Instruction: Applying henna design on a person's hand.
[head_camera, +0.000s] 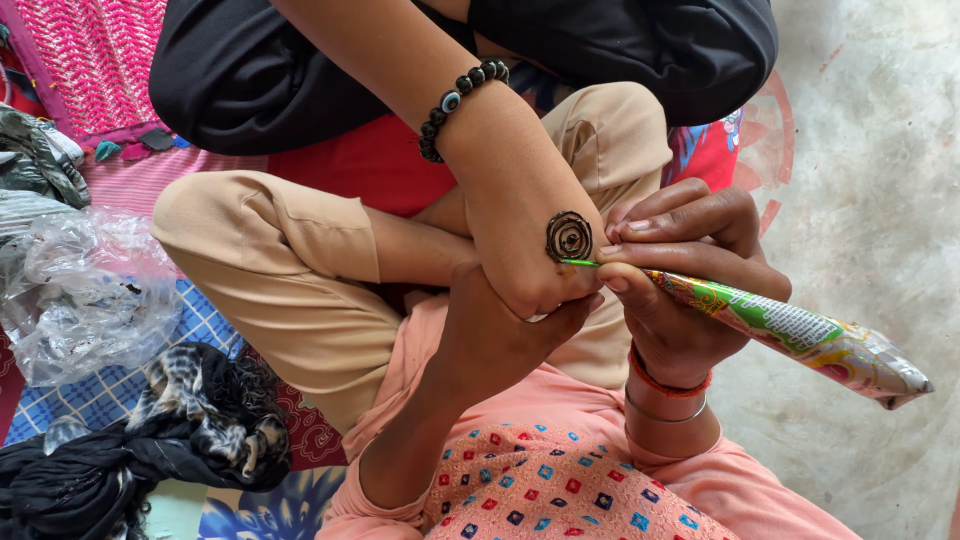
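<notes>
Partly hidden: left hand (490, 335), fingertips covered.

A crumpled clear plastic bag (85, 300) lies at the left, on a blue checked cloth (95, 395). Just below it sits a heap of black patterned fabric (150, 440). Pink knitted cloth (95, 60) fills the top left corner

The other person's fingers, below their dark spiral-painted hand (520, 220), are hidden inside the wearer's left hand (490, 335). The thin green tip of the printed foil cone (790, 330) is too fine to tell whether it touches skin. At nine o'clock, the crumpled clear plastic bag (85, 300) holds something unreadable. The black-and-white patterned cloth (150, 440) runs off the seven o'clock edge.
</notes>
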